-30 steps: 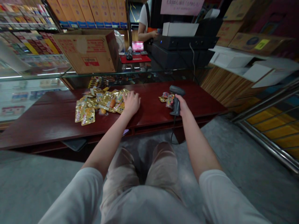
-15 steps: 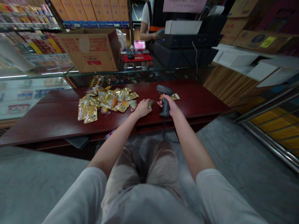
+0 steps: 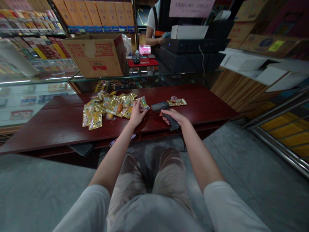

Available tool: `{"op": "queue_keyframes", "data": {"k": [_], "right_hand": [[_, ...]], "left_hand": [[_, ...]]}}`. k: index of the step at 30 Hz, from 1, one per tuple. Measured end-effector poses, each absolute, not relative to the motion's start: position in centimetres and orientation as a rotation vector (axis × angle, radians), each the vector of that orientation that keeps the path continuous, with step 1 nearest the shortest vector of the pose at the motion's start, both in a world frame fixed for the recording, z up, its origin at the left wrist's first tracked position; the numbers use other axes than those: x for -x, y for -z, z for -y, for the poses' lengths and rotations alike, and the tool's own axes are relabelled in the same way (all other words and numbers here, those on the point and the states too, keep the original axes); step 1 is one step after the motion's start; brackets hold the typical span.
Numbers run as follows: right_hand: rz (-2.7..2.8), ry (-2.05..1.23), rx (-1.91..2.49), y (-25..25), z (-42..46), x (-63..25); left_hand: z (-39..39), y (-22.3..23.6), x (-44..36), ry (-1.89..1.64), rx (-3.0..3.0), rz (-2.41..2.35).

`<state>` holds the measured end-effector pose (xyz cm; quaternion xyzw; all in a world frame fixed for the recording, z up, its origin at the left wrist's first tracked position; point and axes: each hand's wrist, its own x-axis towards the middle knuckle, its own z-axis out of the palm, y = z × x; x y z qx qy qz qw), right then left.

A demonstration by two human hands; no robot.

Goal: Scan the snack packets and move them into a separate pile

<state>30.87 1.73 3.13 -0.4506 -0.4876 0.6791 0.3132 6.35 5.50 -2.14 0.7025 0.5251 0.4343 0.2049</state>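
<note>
Our left hand [image 3: 136, 113] pinches a small snack packet [image 3: 144, 103] above the counter [image 3: 60, 124]; our right hand [image 3: 174, 116] grips the scanner [image 3: 164, 111]. We should hold the packet flat, facing the scanner

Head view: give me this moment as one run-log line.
left hand: holds small clear snack packet | right hand: grips dark grey handheld barcode scanner, aimed at packet | gold snack pouch pile: on dark red wooden counter

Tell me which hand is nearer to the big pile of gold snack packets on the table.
Left. The left hand sits at the pile of gold snack packets' right edge, holding one packet; the right hand grips the barcode scanner farther right.
</note>
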Motion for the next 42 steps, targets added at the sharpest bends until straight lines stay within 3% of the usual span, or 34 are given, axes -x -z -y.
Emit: {"op": "queue_keyframes", "data": {"k": [11,17,26,31,35,42], "right_hand": [[1.306,-1.760,1.105,-2.7,-1.7,-31.0],[1.266,-1.706,1.118,-2.9,-1.6,-31.4],[0.957,-1.306,1.120,-3.2,-5.5,-36.5],[0.844,-1.400,1.039,-2.8,-6.4,-38.6],[0.861,-1.427,0.977,-2.1,-6.2,-38.8],[0.850,-1.387,0.978,-1.2,-6.6,-39.0]], "left_hand": [[-5.6,2.4,-6.7,-1.200,-2.050,-1.538],[-3.6,0.2,-7.2,-1.123,-2.087,-1.921],[-2.2,-1.1,-8.4,-1.063,-1.747,-2.400],[-2.0,-1.3,-8.5,-1.107,-1.961,-2.302],[-3.5,-2.3,-10.6,-0.945,-2.411,-1.844],[-10.2,-2.6,-19.8,-0.694,-2.190,-1.624]]}}
